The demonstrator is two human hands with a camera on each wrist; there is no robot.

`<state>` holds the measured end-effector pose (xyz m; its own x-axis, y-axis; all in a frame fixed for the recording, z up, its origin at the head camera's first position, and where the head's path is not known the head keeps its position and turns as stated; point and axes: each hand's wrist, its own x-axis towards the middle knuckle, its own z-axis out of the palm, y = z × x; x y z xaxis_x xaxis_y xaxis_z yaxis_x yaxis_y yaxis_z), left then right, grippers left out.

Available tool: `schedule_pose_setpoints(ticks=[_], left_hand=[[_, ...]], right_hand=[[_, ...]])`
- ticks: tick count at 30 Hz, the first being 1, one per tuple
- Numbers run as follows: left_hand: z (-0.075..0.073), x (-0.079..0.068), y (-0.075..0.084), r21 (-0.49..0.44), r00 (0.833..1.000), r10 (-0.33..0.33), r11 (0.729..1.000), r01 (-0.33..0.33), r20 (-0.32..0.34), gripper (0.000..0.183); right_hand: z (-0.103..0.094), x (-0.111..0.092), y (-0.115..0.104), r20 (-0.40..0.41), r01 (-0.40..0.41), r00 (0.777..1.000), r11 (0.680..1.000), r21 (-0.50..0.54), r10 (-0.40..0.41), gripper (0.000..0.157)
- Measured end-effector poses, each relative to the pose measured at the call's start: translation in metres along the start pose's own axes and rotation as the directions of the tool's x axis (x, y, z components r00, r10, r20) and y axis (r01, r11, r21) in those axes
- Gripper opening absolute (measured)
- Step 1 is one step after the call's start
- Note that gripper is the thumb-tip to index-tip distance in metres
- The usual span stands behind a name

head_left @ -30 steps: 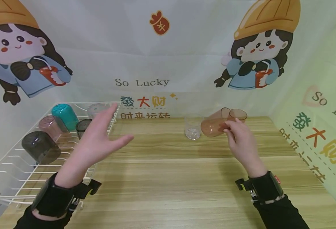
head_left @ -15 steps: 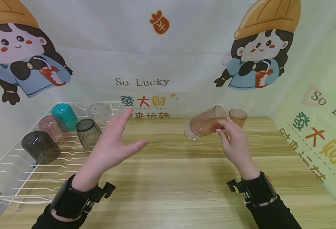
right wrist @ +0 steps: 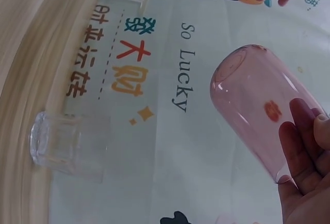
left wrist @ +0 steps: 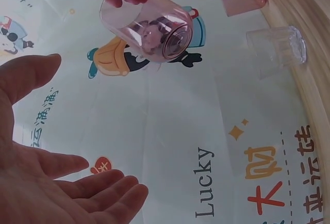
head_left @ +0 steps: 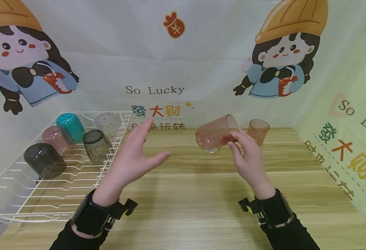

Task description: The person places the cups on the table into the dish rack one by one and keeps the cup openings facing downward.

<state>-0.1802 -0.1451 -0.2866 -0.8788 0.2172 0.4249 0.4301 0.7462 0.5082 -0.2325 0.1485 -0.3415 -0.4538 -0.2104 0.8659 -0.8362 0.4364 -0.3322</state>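
Observation:
A transparent pink glass (head_left: 212,133) is tilted in the air, its base towards the left and its mouth up to the right. My right hand (head_left: 247,152) pinches it near the rim between thumb and fingers; in the right wrist view the fingers (right wrist: 299,154) lie against its wall. My left hand (head_left: 133,156) is held up between the rack and the pink glass, its fingers spread and nothing in it. Behind the pink glass stands a clear glass (left wrist: 276,51), mostly covered in the head view. A smaller pink-orange glass (head_left: 258,132) stands upright to the right.
A white wire rack (head_left: 39,201) on the left bears several upside-down glasses: a teal one (head_left: 70,126), a pink one (head_left: 56,137), a dark grey one (head_left: 43,161), a dark faceted one (head_left: 96,146) and a clear one (head_left: 106,121). A printed cloth (head_left: 207,76) hangs behind the wooden table (head_left: 183,208).
My right hand has carried the pink glass leftwards, now in front of the clear glass. My left hand has moved right, away from the rack, with its fingers still spread.

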Motion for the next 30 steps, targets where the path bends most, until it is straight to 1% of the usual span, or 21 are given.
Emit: schedule_pose_setpoints(ticks=[6, 11, 14, 19, 23, 26, 30], left_hand=[[0.006, 0.002, 0.003, -0.035, 1.0, -0.016, 0.999, 0.017, 0.018, 0.099], [0.013, 0.005, 0.006, -0.082, 1.0, -0.023, 0.996, 0.024, 0.01, 0.099], [0.019, 0.005, 0.008, -0.121, 1.0, -0.011, 0.993, 0.011, -0.004, 0.098], [0.029, 0.008, 0.008, -0.171, 0.999, 0.039, 0.984, -0.044, -0.033, 0.095], [0.035, 0.01, 0.009, -0.22, 0.996, 0.074, 0.972, -0.083, -0.047, 0.094], [0.039, 0.011, 0.011, -0.257, 0.995, 0.088, 0.961, -0.099, -0.054, 0.092], [0.043, 0.012, 0.012, -0.287, 0.994, 0.087, 0.952, -0.102, -0.062, 0.09]], right_hand=[[0.006, 0.002, -0.008, -0.03, -0.008, 0.999, 0.999, 0.041, 0.01, 0.023], [0.008, 0.004, -0.016, -0.054, -0.031, 0.998, 0.994, 0.104, 0.037, 0.022], [0.009, 0.004, -0.019, -0.071, -0.039, 0.996, 0.989, 0.14, 0.05, 0.022], [0.015, 0.004, -0.023, -0.091, -0.036, 0.994, 0.983, 0.182, 0.053, 0.023], [0.017, 0.005, -0.027, -0.085, -0.034, 0.995, 0.976, 0.214, 0.053, 0.022], [0.017, 0.007, -0.034, -0.073, -0.04, 0.996, 0.973, 0.229, 0.058, 0.021], [0.016, 0.011, -0.049, -0.063, -0.042, 0.996, 0.967, 0.25, 0.06, 0.019]])
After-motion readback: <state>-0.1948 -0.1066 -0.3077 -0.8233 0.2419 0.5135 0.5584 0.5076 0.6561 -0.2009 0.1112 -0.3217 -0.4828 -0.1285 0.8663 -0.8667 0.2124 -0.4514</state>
